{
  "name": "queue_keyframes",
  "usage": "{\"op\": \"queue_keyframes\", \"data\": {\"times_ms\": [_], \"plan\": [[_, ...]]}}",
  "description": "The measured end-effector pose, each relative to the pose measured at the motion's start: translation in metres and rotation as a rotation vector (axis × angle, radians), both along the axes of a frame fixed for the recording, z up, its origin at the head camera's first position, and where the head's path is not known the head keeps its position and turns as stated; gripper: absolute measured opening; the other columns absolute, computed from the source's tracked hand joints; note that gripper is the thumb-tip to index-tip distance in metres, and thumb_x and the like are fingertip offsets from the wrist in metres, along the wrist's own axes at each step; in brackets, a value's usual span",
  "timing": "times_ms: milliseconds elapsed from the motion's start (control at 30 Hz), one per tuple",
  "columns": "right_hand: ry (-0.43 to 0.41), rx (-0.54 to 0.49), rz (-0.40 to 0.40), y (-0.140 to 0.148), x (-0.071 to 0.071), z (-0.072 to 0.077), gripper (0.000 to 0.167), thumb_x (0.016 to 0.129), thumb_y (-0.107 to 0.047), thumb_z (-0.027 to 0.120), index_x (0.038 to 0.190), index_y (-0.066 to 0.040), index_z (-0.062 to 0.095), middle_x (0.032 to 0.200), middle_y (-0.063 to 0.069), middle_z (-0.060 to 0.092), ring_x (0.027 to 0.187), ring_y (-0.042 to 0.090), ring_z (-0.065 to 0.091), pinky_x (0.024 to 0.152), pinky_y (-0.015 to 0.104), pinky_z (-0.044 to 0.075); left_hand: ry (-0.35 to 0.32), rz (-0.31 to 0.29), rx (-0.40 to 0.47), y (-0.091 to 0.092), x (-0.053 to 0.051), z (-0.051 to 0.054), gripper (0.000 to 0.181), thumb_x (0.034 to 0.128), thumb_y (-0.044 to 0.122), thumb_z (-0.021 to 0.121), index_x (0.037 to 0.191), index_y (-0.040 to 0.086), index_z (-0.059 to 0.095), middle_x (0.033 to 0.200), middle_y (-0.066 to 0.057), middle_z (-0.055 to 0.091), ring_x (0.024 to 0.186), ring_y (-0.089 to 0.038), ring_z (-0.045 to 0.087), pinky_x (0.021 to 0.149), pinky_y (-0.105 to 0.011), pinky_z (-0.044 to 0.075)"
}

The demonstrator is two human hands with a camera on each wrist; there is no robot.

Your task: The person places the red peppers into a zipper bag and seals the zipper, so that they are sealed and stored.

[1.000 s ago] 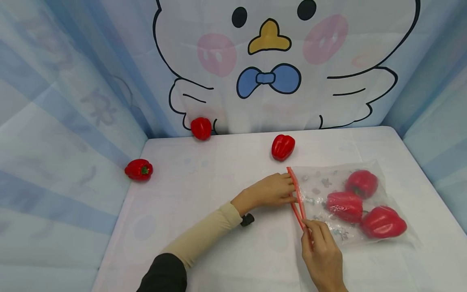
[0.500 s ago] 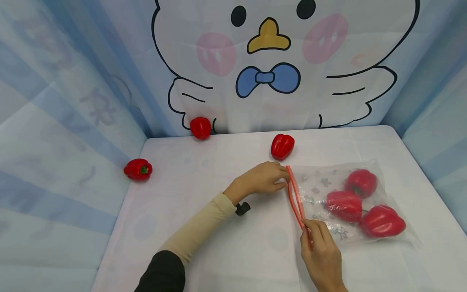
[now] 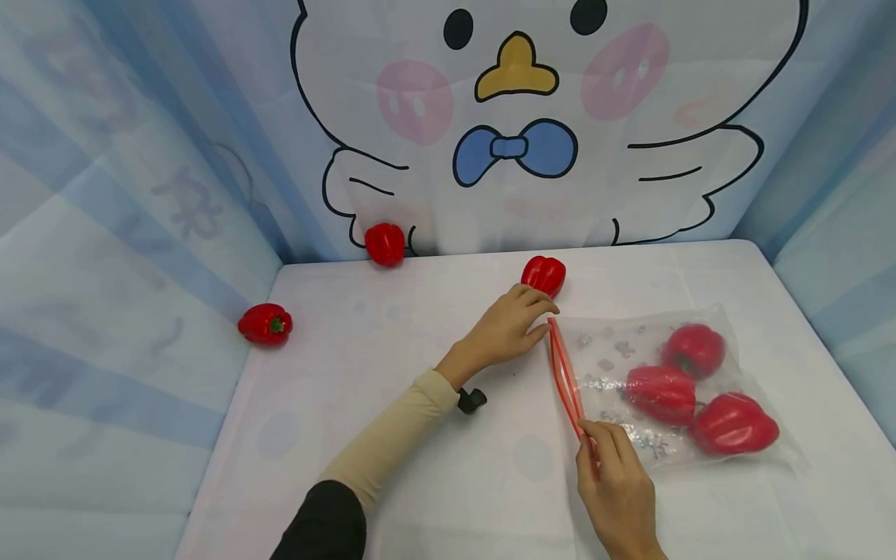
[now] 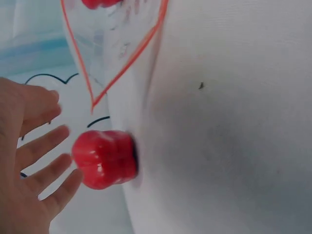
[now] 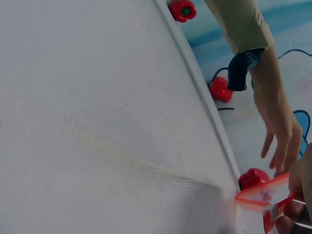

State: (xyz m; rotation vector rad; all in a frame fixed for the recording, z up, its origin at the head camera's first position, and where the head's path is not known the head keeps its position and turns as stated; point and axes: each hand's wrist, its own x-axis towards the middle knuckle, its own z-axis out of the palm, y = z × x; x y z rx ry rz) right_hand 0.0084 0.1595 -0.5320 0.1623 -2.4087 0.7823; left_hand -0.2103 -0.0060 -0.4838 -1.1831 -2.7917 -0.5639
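Basically, the red pepper (image 3: 544, 271) is near the back of the desk (image 3: 413, 334), just beyond the far corner of the clear bag (image 3: 606, 336). L hand (image 3: 507, 327) is right by it, fingers apart & fairly straight, gripping nothing; can't tell if the tips touch. Prob. best: wrap fingers + thumb round the fat middle, as the glossy skin may slip, then lift vs. drag, so the bag's red zip edge (image 3: 560, 358) doesn't snag.

R hand (image 3: 619, 490) is clamped on the near end of that edge; mouth faces L & gapes a bit. A firm pinch w/ slight lift there should widen it. The 3 bagged peppers (image 3: 661, 395) sit toward the closed end, so room inside the mouth looks OK.

Further out: 1 pepper at the back edge (image 3: 385, 245), 1 at the L edge, both well apart from the hands.
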Motion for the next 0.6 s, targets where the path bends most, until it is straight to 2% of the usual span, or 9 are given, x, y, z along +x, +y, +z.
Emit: {"op": "queue_keyframes", "data": {"times_ms": [133,233,300,367,500,600], "plan": [[0.000,-0.002,-0.001,0.000,0.000,0.000,0.031,0.079,0.009,0.074,0.108,0.001,0.072,0.097,0.012,0.067,0.070,0.018,0.062,0.059,0.019,0.054,0.084,0.098,0.021,0.005,-0.004,-0.010,0.041,0.1013,0.031,0.067,0.140,0.018,0.062,0.149,-0.005,0.056,0.139,-0.025,0.049,0.112,-0.037,0.050],[-0.011,0.001,-0.002,0.001,0.000,0.000,0.029,0.081,0.008,0.073,0.109,0.000,0.072,0.099,0.011,0.068,0.071,0.017,0.062,0.059,0.019,0.053,0.103,0.191,0.004,0.010,-0.008,-0.017,0.053,0.0999,0.034,0.068,0.149,0.016,0.054,0.155,-0.009,0.049,0.142,-0.027,0.047,0.109,-0.038,0.052],[-0.015,0.002,-0.002,0.001,0.000,-0.001,0.028,0.082,0.007,0.073,0.109,0.000,0.072,0.099,0.011,0.068,0.071,0.017,0.062,0.059,0.018,0.053,0.077,0.251,0.003,0.014,-0.011,-0.021,0.061,0.0997,0.036,0.068,0.153,0.015,0.048,0.158,-0.010,0.046,0.143,-0.027,0.047,0.109,-0.039,0.052],[-0.019,0.000,-0.001,0.001,0.000,-0.001,0.028,0.083,0.006,0.072,0.109,-0.001,0.073,0.099,0.011,0.068,0.071,0.017,0.062,0.059,0.018,0.053,0.019,0.300,0.028,0.017,-0.014,-0.024,0.066,0.0999,0.038,0.068,0.157,0.014,0.043,0.159,-0.011,0.045,0.143,-0.027,0.048,0.111,-0.039,0.051],[-0.017,0.006,-0.001,0.001,0.000,-0.001,0.027,0.083,0.005,0.073,0.109,0.000,0.072,0.099,0.012,0.068,0.072,0.018,0.062,0.059,0.020,0.054,-0.100,0.373,0.131,0.024,-0.019,-0.027,0.072,0.1000,0.038,0.068,0.160,0.012,0.037,0.159,-0.011,0.045,0.142,-0.026,0.049,0.113,-0.038,0.051],[-0.017,0.009,-0.003,0.000,0.000,0.000,0.028,0.082,0.006,0.073,0.109,0.000,0.072,0.099,0.012,0.068,0.072,0.018,0.063,0.059,0.021,0.054,-0.151,0.415,0.193,0.029,-0.022,-0.029,0.074,0.0993,0.038,0.069,0.160,0.013,0.037,0.160,-0.010,0.044,0.141,-0.025,0.050,0.111,-0.037,0.052]]}}
